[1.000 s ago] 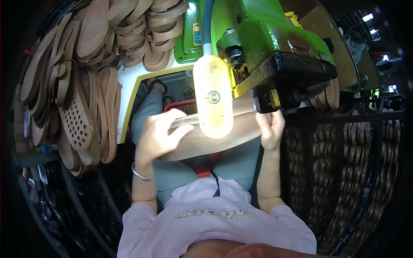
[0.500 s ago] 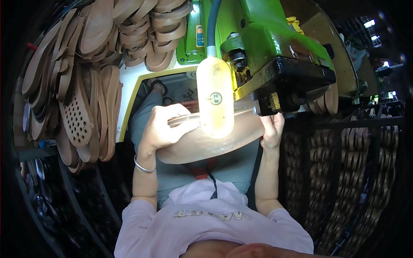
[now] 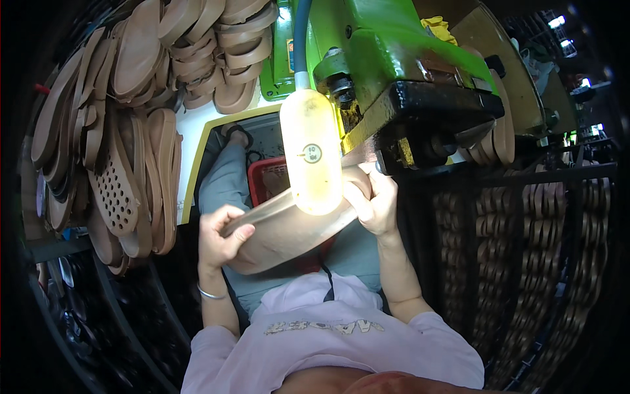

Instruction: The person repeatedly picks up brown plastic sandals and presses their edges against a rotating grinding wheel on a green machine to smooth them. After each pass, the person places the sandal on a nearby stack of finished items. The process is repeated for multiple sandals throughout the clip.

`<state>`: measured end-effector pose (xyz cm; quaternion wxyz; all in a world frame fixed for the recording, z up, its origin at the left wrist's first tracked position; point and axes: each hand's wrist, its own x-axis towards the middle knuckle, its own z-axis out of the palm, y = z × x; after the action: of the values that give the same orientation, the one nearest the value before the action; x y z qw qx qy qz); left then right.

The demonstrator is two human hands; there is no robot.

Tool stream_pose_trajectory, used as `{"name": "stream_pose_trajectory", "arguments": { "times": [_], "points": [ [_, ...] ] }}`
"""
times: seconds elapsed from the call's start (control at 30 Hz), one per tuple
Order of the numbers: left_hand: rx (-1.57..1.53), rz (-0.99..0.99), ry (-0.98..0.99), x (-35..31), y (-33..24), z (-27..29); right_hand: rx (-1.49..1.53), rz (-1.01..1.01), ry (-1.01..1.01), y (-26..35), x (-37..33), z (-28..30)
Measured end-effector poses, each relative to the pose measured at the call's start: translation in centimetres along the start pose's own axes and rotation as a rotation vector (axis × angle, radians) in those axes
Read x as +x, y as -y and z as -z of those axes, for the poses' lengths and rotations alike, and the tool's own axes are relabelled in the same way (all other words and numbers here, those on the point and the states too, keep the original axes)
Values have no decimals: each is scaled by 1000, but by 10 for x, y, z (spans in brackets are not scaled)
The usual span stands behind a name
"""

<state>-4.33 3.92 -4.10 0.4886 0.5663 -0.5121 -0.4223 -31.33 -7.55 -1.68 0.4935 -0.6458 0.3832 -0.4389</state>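
Observation:
A smooth tan slipper [image 3: 282,240] hangs between my two hands, slanted with its right end higher. My left hand [image 3: 223,236] grips its left end, thumb on the near face and fingers over the top edge. My right hand [image 3: 375,202] pinches the right end, close under the dark head [image 3: 430,128] of a green machine [image 3: 407,49]. A bright elongated lamp [image 3: 312,154] hangs in front of the slipper and hides part of its middle. Whether the right end touches the machine, I cannot tell.
Piles of tan slippers [image 3: 134,56] stand at the left on a white surface with a yellow-edged opening [image 3: 197,148]. A red basket [image 3: 259,184] sits below, beside my leg. Racks of slippers [image 3: 499,243] fill the right side, and a cardboard box [image 3: 505,72] stands behind the machine.
Both hands have shifted with the slipper: the left moved down and left, the right moved left. The slipper now slants more steeply, and the red basket shows more fully.

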Motion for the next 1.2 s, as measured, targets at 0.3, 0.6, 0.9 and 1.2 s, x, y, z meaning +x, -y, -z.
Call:
{"name": "stream_pose_trajectory", "arguments": {
  "times": [0.3,0.6,0.9,1.2],
  "points": [
    [-202,126,-328,-82,23,-130,20,-75,-138,-4,3,-28],
    [-117,-117,-165,-7,1,-142,-75,27,-174,-14,-18,8],
    [-390,-5,-292,-1,-4,-167,-140,35,-233,-30,-20,8],
    [-470,145,249,-29,17,-207,-74,-130,-499,26,-30,104]
  ]
}}
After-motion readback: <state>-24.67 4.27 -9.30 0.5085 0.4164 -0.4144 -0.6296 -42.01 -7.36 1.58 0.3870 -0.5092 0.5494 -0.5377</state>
